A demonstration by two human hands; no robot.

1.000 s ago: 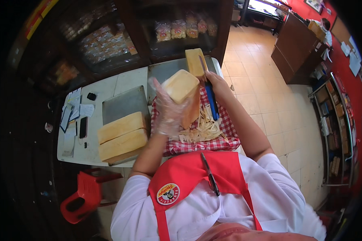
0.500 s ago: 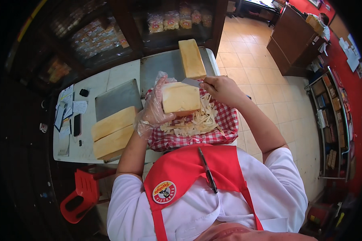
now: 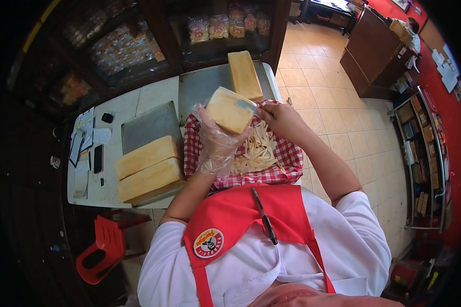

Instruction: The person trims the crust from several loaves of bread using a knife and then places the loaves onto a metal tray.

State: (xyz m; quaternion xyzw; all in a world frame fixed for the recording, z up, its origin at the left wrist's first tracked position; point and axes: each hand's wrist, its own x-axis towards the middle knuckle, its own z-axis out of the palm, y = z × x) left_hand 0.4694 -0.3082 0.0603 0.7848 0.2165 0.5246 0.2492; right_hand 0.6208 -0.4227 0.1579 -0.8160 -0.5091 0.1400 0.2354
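My left hand, in a clear plastic glove, grips a pale yellow bread loaf from below and the left, tilted above a cloth-lined container. My right hand is bare and closed around the handle of a knife, whose flat blade lies against the loaf's upper right side. Beneath them, thin pale trimmings are heaped on a red-and-white checked cloth. The knife's handle is mostly hidden by my fingers.
Two long loaves lie side by side at the left, next to a metal tray. Another loaf rests on a far tray. A phone and papers lie at the table's left end. A red chair stands below it.
My left hand has turned and tilted the loaf, moving from its left side to underneath it. The knife blade has come down onto the loaf's right side.
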